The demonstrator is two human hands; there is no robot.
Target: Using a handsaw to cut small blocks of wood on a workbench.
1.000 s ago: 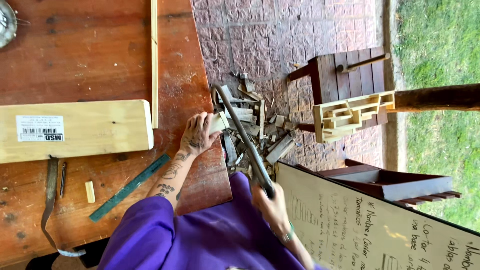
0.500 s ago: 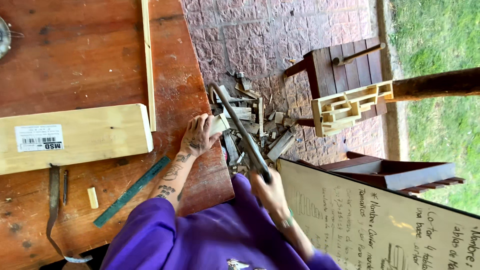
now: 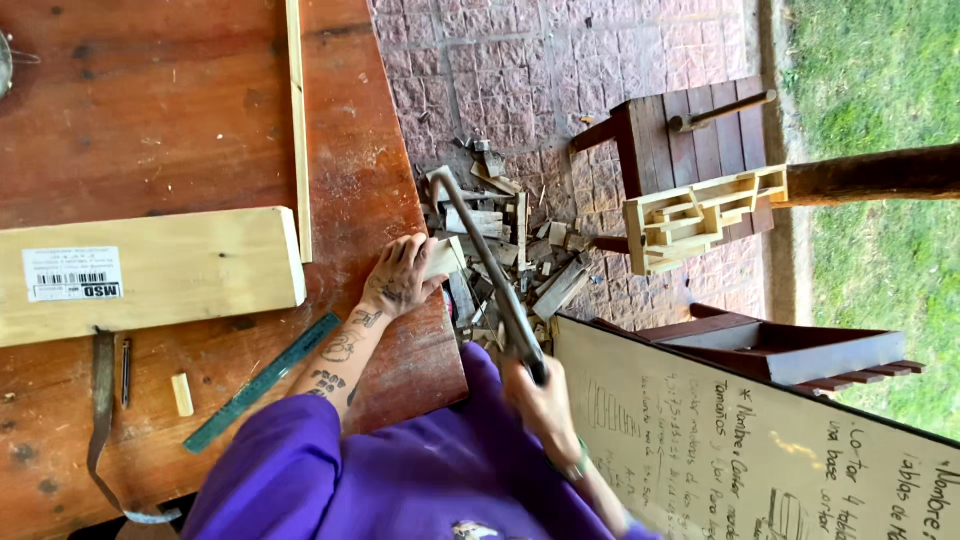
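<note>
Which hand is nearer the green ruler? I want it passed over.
Left. The left hand rests on the table just above-right of the ruler; the right hand grips the saw beyond the table edge.

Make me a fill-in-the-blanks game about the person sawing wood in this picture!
1. The right hand grips the handle of a ____.
2. The left hand presses a small wooden piece at the edge of the ____ table.
3. Wood scraps lie on the ____ paving below.
4. The ruler by the left arm is ____ in colour.

Missing words: saw; wooden; brick; green
</note>
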